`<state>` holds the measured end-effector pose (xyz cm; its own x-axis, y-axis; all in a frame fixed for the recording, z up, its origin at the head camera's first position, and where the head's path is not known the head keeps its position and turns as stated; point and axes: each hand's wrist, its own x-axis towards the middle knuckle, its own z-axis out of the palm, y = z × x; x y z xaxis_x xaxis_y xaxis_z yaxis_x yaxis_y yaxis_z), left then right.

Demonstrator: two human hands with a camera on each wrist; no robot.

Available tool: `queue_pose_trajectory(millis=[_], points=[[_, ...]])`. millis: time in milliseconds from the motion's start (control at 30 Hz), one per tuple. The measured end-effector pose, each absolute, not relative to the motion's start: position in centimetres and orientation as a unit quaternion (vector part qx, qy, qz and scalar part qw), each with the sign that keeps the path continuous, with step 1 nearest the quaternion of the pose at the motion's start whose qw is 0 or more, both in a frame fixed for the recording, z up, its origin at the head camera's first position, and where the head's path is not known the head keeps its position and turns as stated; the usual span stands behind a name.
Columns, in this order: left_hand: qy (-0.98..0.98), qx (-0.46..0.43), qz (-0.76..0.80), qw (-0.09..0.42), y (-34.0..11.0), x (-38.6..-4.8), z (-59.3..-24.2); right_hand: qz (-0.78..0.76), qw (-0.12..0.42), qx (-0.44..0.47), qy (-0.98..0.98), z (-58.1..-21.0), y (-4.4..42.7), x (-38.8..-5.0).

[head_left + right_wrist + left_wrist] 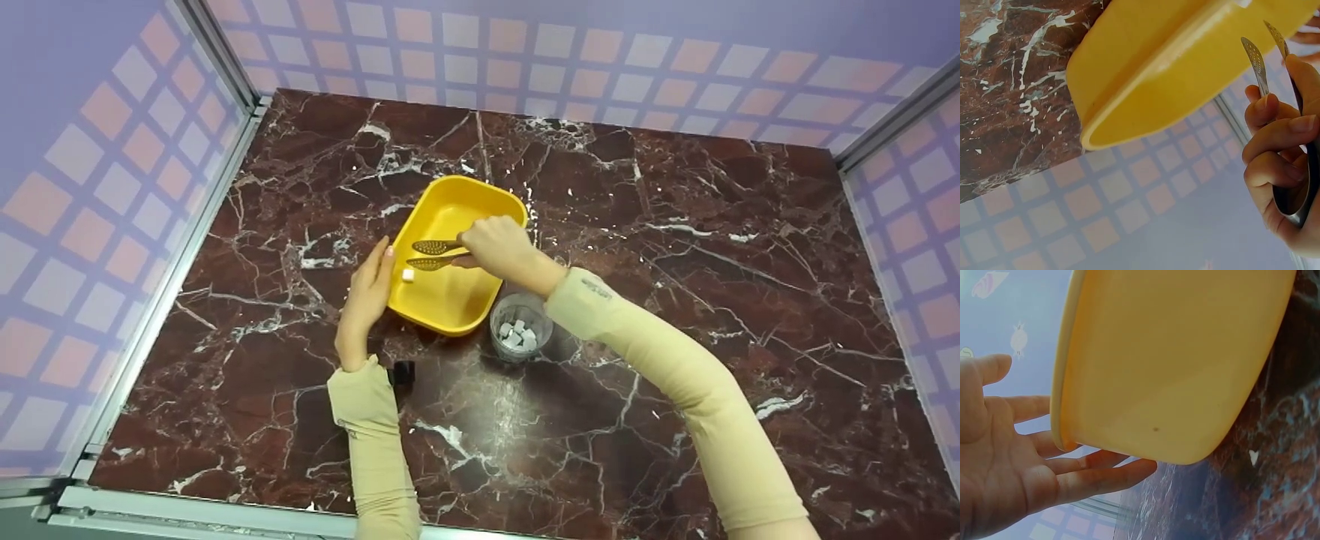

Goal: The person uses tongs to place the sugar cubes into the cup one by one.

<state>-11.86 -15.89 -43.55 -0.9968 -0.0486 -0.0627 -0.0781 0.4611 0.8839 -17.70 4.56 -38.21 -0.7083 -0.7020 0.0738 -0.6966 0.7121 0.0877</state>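
In the head view, a yellow basin (442,304) lies on the marbled table with one white cube (408,275) inside. My right hand (496,244) grips metal tongs (436,246) over the basin; their perforated tips are spread apart near the cube, with nothing between them. The right wrist view shows fingers curled round the tongs' bent handle (1297,216). My left hand (369,289) rests along the basin's left side, its fingers extended against the outer wall in the left wrist view. Just right of the basin stands a clear cup (541,337) holding several white cubes (517,335).
The dark red marbled table (675,300) is bordered by tile-patterned walls (480,56) at the back and sides. A metal rail (180,510) runs along the front edge. Below the right forearm's sleeve (675,360) the table surface continues to the right.
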Motion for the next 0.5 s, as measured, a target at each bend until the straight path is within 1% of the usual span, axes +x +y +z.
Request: queue_pose_trajectory(millis=[500], points=[[0.858,-0.034,0.512,0.008,-15.8,-11.9,-43.6,-0.083,0.025,0.400,-0.912,-40.4,2.4,-17.1]])
